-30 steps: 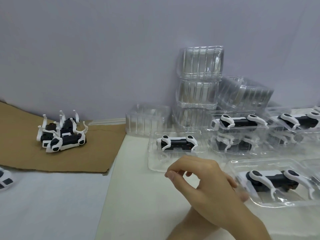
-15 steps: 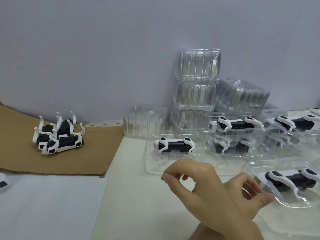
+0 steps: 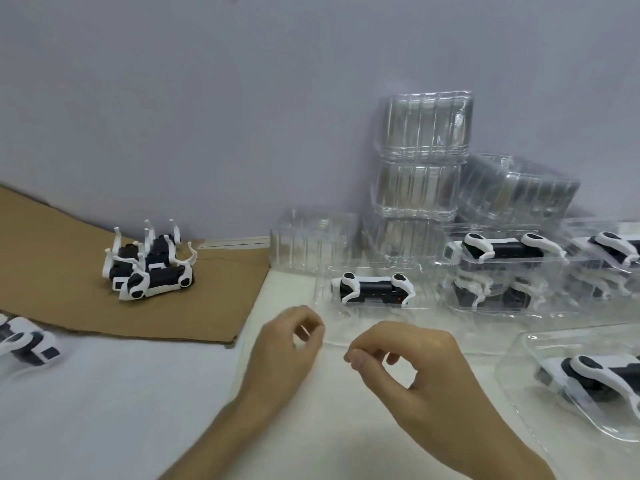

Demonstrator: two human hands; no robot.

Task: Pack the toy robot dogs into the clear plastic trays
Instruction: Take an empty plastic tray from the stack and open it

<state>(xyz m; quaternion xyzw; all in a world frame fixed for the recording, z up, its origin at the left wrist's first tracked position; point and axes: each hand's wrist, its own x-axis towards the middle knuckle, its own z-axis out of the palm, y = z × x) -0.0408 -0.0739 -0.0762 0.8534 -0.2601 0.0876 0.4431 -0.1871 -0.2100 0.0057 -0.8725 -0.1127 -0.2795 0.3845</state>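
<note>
— State of the hands?
— The left hand (image 3: 287, 344) and right hand (image 3: 415, 372) hover side by side over the bench (image 3: 104, 410), not touching each other. Both are narrow, with fingers loosely curled and thumb tip near index tip. Neither holds anything.
— Unpacked stock?
— A cluster of toy robot dogs (image 3: 152, 268) lies on the cardboard sheet (image 3: 52, 271), well to the left of the left hand and beyond it. A lone dog (image 3: 27, 344) lies on the bench far left of that hand, partly cut off by the frame edge.
— Packed stock?
— Just beyond both hands, a clear tray (image 3: 381, 323) holds one packed dog (image 3: 374, 289). Near the right hand, on its right, a second tray (image 3: 519, 344) holds a second packed dog (image 3: 595, 372). Farther beyond the right hand, the filled trays (image 3: 561, 271) are stacked, with dogs visible in two layers.
— Empties?
— A pile of empty trays (image 3: 422, 188) stands against the wall (image 3: 207, 98), beyond the right hand.
</note>
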